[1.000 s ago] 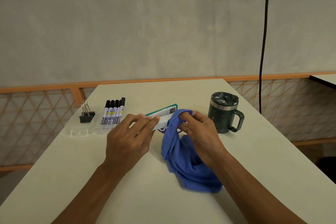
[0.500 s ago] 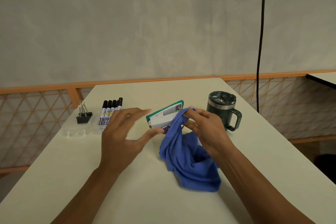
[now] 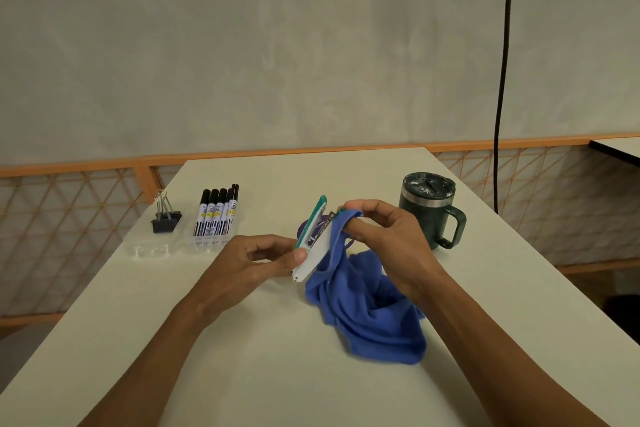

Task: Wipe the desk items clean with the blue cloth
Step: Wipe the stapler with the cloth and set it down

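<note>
Pinches the stapler point(image 3: 309, 242) by its near end again in left hand point(image 3: 252, 262) grip, no longer spread, tipping it up just left of the mug point(image 3: 428, 218); pinches blue cloth point(image 3: 370, 315) over its far end in right hand point(image 3: 389, 241) grip. Wiping resumes.

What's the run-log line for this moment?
step: wiping stapler | left hand: holds stapler | right hand: pinches blue cloth on stapler | mug: untouched
</note>
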Demonstrator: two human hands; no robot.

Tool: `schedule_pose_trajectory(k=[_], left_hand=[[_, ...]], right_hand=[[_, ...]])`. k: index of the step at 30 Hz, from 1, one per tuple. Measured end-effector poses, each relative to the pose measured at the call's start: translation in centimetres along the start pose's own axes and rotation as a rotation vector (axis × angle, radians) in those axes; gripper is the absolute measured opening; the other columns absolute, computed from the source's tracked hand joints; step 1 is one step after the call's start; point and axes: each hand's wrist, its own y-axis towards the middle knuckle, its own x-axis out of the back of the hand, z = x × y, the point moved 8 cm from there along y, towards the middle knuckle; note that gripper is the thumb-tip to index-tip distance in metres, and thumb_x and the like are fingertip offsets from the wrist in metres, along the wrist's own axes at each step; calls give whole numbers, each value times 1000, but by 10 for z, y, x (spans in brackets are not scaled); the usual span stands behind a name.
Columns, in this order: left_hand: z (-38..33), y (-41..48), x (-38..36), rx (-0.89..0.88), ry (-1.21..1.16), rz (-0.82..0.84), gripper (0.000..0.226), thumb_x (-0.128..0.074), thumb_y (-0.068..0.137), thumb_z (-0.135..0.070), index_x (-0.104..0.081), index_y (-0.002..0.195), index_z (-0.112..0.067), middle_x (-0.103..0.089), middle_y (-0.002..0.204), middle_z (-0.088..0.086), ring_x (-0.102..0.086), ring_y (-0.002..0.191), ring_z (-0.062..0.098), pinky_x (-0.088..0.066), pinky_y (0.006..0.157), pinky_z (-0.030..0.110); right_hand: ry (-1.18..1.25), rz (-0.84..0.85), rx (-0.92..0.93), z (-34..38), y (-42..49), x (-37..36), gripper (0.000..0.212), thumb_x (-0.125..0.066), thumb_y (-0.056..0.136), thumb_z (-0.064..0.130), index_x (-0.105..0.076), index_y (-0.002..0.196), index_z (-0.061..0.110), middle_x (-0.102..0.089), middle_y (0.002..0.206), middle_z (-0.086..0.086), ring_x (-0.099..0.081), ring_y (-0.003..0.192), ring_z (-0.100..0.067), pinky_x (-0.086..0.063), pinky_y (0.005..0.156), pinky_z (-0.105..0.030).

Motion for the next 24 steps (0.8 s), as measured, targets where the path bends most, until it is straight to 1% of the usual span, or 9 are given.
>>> schedule_pose_trajectory(k=[2,4,6,9,11,14,17,21,24], left_hand=[[0,0,-2,-3,-32,22,21,-81,92,-33,-84,111,-23,-82,108,2,-77,104,18,-57,93,28],[-1,0,-3,-8,-73,30,22,-83,91,-27,-84,111,-21,-81,108,5,-76,104,22,-58,88,25],[0,1,-2,-16,-93,14,25,-85,88,-26,-83,112,-19,-80,106,9,-75,104,29,-61,88,32],[-1,2,1,-45,-66,-23,29,-88,84,-29,-83,111,-19,-79,104,9,-73,103,31,-62,96,46],[-1,2,2,-57,-56,-35,30,-90,83,-29,-83,110,-19,-79,104,9,-74,101,29,-62,96,47],[-2,2,1,-65,-49,-50,28,-90,82,-28,-84,108,-21,-78,102,8,-75,98,28,-62,95,45],[-1,2,3,-62,-40,-76,27,-91,81,-29,-84,107,-23,-79,99,7,-75,97,29,-63,95,47],[2,2,2,-53,-19,-75,30,-91,81,-33,-84,108,-22,-79,100,6,-75,96,28,-63,94,49],[1,2,-2,-58,-21,-58,29,-90,81,-32,-83,108,-21,-79,99,7,-75,96,29,-63,92,47]], right_hand=[[-3,7,8,0,0,-2,23,-88,86,19,-82,108,23,-80,115,4,-75,112,-21,-57,106,-50],[7,1,14,0,-1,-3,27,-88,86,18,-80,111,21,-79,115,3,-76,106,-22,-60,101,-47],[23,-20,6,-3,-2,-4,32,-89,85,19,-76,115,19,-78,114,2,-77,98,-23,-62,95,-45],[56,-50,-8,-8,-2,-4,33,-89,86,24,-74,113,14,-78,112,-4,-78,98,-29,-62,96,-47],[110,-77,-12,-10,-3,-5,30,-85,89,25,-73,109,7,-79,104,-8,-77,92,-32,-63,93,-43],[88,-95,-12,-8,-7,-8,28,-80,95,30,-73,102,4,-78,90,-8,-76,81,-22,-65,83,-35],[32,-58,-32,-8,-8,-13,25,-77,97,33,-76,104,9,-81,94,-3,-80,83,-16,-65,88,-36],[26,-21,-41,-9,-8,-13,22,-81,95,28,-76,112,16,-81,105,-1,-81,93,-19,-62,97,-46],[60,-58,-15,-5,-9,-10,19,-82,94,26,-76,111,19,-81,105,-2,-80,94,-22,-62,98,-49]])
